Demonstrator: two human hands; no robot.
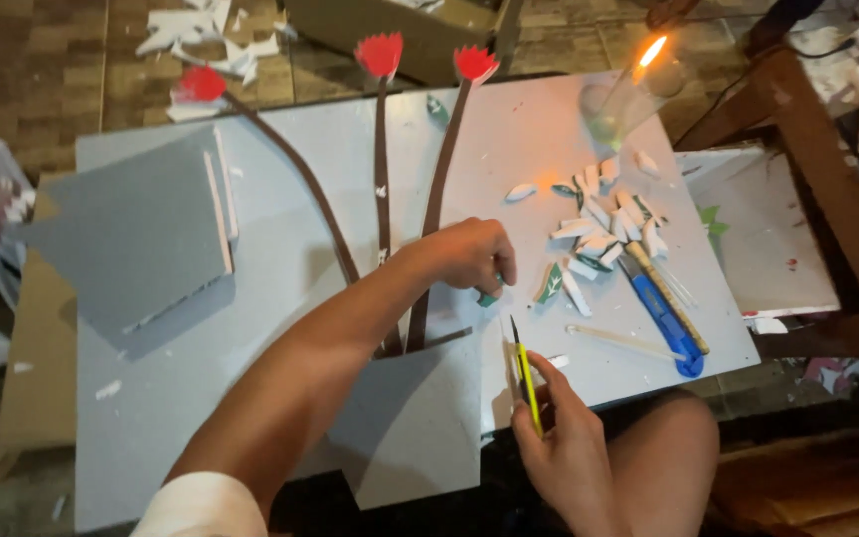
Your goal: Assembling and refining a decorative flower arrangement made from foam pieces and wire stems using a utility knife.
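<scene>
Nearest the lens, the right hand hangs just off the near edge of the grey board, fingers clenched around a yellow craft knife. Its long axis runs almost straight away from the person, black tip pointing at the far side and leaning slightly left; the handle end is buried in the grip. A bare knee sits just right of that hand.

Beyond the knife tip, the left hand reaches across from the left, knuckles up, pinching a small green leaf piece against the board beside the rightmost of three brown paper stems. These stems fan out from a grey pot-shaped cutout left of the knife and run away to three red paper flowers at the far edge.

Right of the left hand lie a thin wooden stick, a blue utility cutter beside a wooden ruler, and a heap of white-and-green leaf cutouts. Farther right and beyond stands a clear glass with a lit candle flame. Far left of both hands rests a stack of grey foam sheets.

Past the board, a brown tiled floor carries white paper scraps; a dark wooden frame stands at right.
</scene>
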